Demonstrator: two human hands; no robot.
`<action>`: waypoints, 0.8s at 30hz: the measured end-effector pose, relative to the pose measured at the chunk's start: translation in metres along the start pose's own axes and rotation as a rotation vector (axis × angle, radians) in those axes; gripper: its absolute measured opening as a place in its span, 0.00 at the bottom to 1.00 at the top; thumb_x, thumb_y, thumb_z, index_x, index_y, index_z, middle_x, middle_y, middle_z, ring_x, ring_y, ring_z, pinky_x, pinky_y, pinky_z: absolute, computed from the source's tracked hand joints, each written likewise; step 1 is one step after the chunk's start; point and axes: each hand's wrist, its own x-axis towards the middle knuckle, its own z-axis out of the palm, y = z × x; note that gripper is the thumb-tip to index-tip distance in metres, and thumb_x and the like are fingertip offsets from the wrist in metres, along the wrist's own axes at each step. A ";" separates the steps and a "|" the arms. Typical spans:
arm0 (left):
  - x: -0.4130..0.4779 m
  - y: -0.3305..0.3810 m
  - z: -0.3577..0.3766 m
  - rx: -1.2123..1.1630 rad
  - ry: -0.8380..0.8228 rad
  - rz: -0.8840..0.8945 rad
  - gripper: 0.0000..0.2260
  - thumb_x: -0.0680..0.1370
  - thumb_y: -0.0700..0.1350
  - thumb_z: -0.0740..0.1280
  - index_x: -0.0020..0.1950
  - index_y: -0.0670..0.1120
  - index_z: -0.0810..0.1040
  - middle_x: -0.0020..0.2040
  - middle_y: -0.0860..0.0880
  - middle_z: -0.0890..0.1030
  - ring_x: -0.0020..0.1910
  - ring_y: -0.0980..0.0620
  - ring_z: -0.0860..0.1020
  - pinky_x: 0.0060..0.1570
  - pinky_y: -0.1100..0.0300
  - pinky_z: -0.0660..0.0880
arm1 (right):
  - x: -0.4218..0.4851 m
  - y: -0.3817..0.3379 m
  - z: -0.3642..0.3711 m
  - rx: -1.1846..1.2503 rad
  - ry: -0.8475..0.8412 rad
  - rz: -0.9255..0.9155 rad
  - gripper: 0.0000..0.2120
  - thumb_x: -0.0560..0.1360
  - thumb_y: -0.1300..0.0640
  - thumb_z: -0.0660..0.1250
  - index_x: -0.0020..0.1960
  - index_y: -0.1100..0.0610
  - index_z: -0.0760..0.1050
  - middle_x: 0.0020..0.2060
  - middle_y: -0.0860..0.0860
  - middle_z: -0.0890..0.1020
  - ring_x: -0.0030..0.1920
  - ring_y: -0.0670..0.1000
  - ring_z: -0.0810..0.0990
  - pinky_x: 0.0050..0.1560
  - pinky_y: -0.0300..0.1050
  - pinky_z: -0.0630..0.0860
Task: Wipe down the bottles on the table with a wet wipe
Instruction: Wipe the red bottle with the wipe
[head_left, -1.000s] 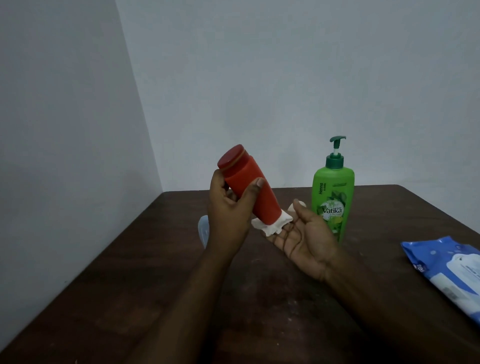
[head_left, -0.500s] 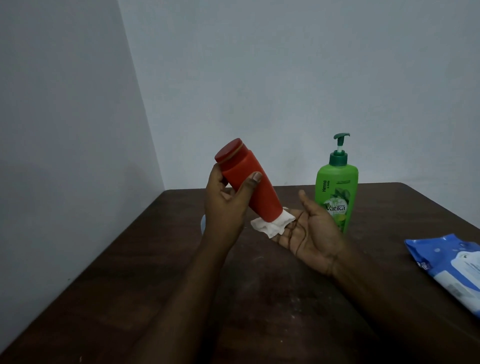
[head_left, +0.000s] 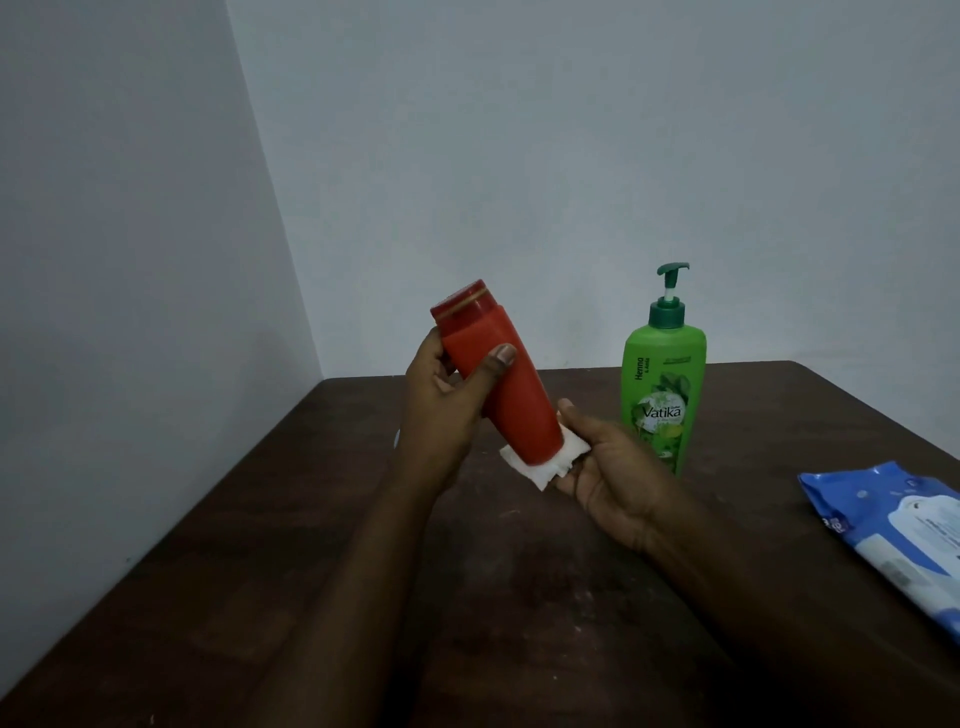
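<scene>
My left hand (head_left: 447, 405) grips a red bottle (head_left: 511, 389) around its upper half, tilted with the red cap up and to the left. A white wet wipe (head_left: 545, 465) is wrapped under the bottle's lower end. My right hand (head_left: 608, 467) cups the wipe against that end, palm up, with the thumb beside the bottle. A green pump bottle (head_left: 665, 384) stands upright on the table just behind my right hand.
The dark wooden table (head_left: 519, 597) meets pale walls at the back and left. A blue wet-wipe pack (head_left: 893, 525) lies at the right edge. A pale object (head_left: 397, 439) shows as a sliver behind my left wrist.
My right hand has moved in closer around the bottle's lower end with the wipe, and its thumb has come up beside the bottle. My left hand has held the bottle throughout.
</scene>
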 end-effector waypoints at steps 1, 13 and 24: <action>0.000 0.001 -0.001 -0.018 -0.017 -0.013 0.21 0.74 0.54 0.75 0.65 0.57 0.75 0.60 0.58 0.82 0.59 0.56 0.83 0.56 0.50 0.84 | 0.000 -0.001 0.001 -0.039 -0.012 -0.055 0.20 0.79 0.54 0.67 0.63 0.69 0.77 0.58 0.67 0.83 0.55 0.62 0.85 0.50 0.57 0.84; -0.005 -0.011 0.002 0.103 -0.396 -0.043 0.23 0.74 0.48 0.79 0.67 0.54 0.79 0.63 0.52 0.84 0.66 0.50 0.80 0.65 0.40 0.78 | -0.016 -0.019 0.005 0.044 -0.123 -0.268 0.29 0.82 0.42 0.60 0.64 0.68 0.77 0.58 0.62 0.84 0.62 0.61 0.83 0.56 0.58 0.83; -0.006 -0.008 0.002 -0.103 -0.419 -0.182 0.16 0.78 0.41 0.74 0.66 0.46 0.81 0.59 0.43 0.86 0.60 0.43 0.84 0.59 0.46 0.82 | -0.019 -0.022 0.007 -0.158 -0.249 -0.052 0.23 0.82 0.42 0.61 0.67 0.57 0.79 0.62 0.58 0.84 0.64 0.58 0.82 0.65 0.65 0.77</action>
